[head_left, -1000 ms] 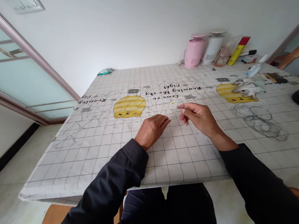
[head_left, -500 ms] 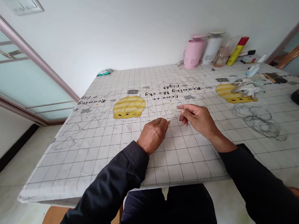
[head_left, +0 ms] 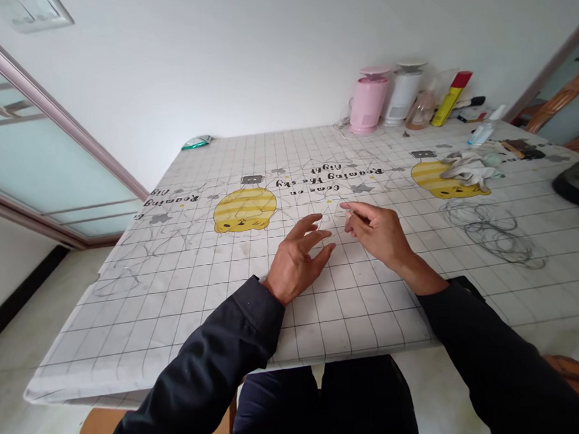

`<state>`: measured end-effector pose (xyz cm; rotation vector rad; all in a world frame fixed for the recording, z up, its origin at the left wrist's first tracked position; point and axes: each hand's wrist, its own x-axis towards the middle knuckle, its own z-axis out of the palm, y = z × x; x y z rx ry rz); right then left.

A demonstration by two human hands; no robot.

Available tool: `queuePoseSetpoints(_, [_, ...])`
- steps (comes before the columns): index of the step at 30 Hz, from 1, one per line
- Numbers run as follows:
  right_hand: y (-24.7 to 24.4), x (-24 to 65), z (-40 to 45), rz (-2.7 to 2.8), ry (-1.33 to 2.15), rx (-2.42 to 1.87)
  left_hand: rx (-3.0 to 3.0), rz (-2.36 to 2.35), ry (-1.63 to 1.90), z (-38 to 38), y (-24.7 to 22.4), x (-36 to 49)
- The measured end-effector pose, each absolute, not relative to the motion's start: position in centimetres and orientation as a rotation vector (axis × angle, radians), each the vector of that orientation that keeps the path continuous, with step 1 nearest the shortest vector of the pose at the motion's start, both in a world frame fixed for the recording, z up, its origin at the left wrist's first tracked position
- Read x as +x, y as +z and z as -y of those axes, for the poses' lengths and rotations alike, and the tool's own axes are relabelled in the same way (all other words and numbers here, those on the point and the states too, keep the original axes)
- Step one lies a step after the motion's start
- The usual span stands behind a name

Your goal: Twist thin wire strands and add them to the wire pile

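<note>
Since half a second ago my left hand [head_left: 295,260] has spread its fingers apart, lifting off the worktop [head_left: 176,299]; before, they were curled together. A thin thread [head_left: 330,215], barely visible, runs between both hands. My right hand [head_left: 378,233] keeps its grip pinched together on the thread's end, just right of the left fingertips.
</note>
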<state>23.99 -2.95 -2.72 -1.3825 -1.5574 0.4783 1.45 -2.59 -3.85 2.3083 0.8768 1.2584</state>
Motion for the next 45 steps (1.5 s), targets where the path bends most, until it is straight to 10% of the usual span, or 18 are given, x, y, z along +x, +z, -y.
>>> queuePoseSetpoints(30, [-2.9,22.4,3.7,1.803,0.437,-1.302,1.478,-0.964,1.306,1.3,-2.0,1.6])
queuePoseSetpoints(45, [-3.0,21.1,3.4,1.657,0.560,-1.483,2.370,-0.634,1.393,1.2,-2.3,1.2])
